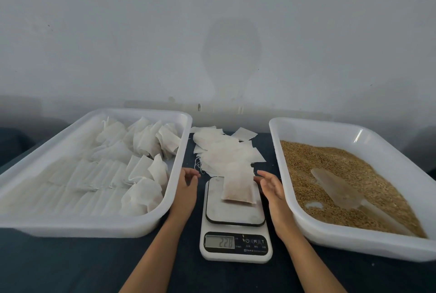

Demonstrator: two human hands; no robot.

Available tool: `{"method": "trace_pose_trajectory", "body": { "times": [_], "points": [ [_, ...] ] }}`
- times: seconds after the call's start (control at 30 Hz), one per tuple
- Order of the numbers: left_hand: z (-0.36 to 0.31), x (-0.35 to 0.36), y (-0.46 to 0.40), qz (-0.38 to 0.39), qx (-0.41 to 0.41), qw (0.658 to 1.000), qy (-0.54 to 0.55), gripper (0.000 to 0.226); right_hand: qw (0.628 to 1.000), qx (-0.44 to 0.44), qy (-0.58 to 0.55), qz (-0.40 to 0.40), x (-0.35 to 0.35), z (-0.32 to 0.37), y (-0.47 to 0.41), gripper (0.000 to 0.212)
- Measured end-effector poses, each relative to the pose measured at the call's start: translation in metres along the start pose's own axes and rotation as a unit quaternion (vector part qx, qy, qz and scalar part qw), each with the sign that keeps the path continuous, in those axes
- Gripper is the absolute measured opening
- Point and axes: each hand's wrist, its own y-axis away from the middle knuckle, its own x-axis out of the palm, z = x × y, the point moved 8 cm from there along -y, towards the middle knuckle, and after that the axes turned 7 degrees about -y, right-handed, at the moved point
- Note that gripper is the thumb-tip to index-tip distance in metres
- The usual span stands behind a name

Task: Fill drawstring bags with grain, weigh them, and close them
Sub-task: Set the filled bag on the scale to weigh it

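A filled white drawstring bag lies on the platform of a white kitchen scale, whose display reads about 228. My left hand hovers just left of the scale, fingers loosely curled, holding nothing. My right hand is beside the bag's right edge with fingers relaxed and open, close to the bag or just touching it. A pile of flat empty bags lies behind the scale. The right tray holds brown grain with a clear scoop lying in it.
A large white tray on the left holds several filled, closed bags. Everything stands on a dark cloth-covered table against a pale wall. The two trays flank the scale closely.
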Motion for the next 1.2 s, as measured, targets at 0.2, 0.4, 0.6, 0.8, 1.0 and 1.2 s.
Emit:
{"method": "trace_pose_trajectory", "body": {
  "times": [0.2, 0.4, 0.6, 0.8, 1.0, 1.2],
  "points": [
    [-0.007, 0.001, 0.001, 0.008, 0.02, 1.0, -0.017, 0.028, 1.0, -0.007, 0.012, 0.003, 0.004, 0.005, -0.003, 0.029],
    [-0.055, 0.028, 0.005, 0.103, 0.136, 0.981, -0.092, 0.021, 0.997, -0.023, 0.071, 0.0, 0.017, 0.018, -0.023, 0.026],
    [-0.067, 0.055, 0.011, 0.202, 0.09, 0.942, -0.254, 0.081, 0.991, -0.065, 0.113, -0.009, 0.034, 0.044, -0.03, 0.031],
    [-0.106, 0.015, 0.009, 0.091, 0.063, 0.95, -0.291, 0.053, 0.981, -0.146, 0.118, 0.048, 0.088, 0.099, -0.029, 0.033],
    [-0.149, -0.07, -0.042, 0.023, 0.092, 0.947, -0.308, 0.009, 0.968, -0.21, 0.078, 0.111, 0.179, 0.145, -0.045, 0.03],
    [-0.111, -0.124, -0.113, 0.083, 0.047, 0.936, -0.338, 0.021, 0.968, -0.158, 0.148, 0.125, 0.263, 0.119, -0.076, 0.028]
  ]
}}
